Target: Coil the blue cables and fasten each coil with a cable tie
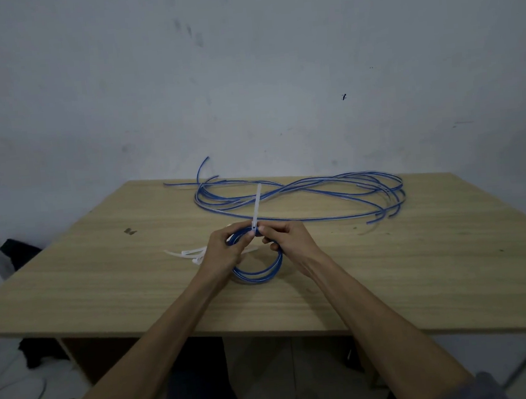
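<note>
From the head camera, a small blue coil (259,271) is held just above the wooden table (103,277). The left hand (225,250) grips the coil's top, and the right hand (286,238) pinches it beside a white cable tie (256,208) that sticks upward. Loose blue cables (302,196) lie farther back; spare ties (185,255) lie left of the hands.

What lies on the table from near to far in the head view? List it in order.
Near table edge → small blue coil held in both hands → white cable tie standing up from the coil → loose blue cables near the far edge.
</note>
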The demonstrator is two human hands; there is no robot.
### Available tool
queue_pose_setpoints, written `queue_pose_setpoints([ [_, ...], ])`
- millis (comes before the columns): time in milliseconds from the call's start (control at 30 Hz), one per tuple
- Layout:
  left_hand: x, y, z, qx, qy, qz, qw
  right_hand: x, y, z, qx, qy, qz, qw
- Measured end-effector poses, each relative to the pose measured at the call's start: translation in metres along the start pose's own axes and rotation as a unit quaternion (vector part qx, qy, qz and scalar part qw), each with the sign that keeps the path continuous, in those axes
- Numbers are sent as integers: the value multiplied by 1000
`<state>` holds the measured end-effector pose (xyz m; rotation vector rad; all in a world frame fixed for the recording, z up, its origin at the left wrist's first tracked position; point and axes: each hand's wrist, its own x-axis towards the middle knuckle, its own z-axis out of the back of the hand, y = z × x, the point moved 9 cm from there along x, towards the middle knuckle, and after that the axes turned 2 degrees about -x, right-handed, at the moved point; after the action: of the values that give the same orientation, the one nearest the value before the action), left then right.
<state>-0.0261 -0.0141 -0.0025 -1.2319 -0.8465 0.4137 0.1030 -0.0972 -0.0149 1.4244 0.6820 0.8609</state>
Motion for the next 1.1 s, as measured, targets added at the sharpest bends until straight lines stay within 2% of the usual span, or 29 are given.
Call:
queue_pose_setpoints([
  [267, 11, 3, 6, 34, -51, -4, 998, 1, 7, -2, -24, -12, 10, 1000],
  [467, 10, -7, -3, 40, -33, 7, 999, 5, 44, -2, -117, -53, 125, 984],
  [633, 12, -13, -5, 10, -23, 19, 1000, 12, 53, -1, -140, -63, 121, 981],
  [867, 5, -6, -3, -14, -16, 46, 999, 15, 46, -6, -105, -87, 94, 986],
  [1000, 9, 8, 11, -35, -73, 79, 994, 13, 47, -23, -151, -38, 105, 982],
  [1100, 17, 13, 35, -95, -138, 101, 981, 9, 49, -36, -246, 0, 128, 961],
])
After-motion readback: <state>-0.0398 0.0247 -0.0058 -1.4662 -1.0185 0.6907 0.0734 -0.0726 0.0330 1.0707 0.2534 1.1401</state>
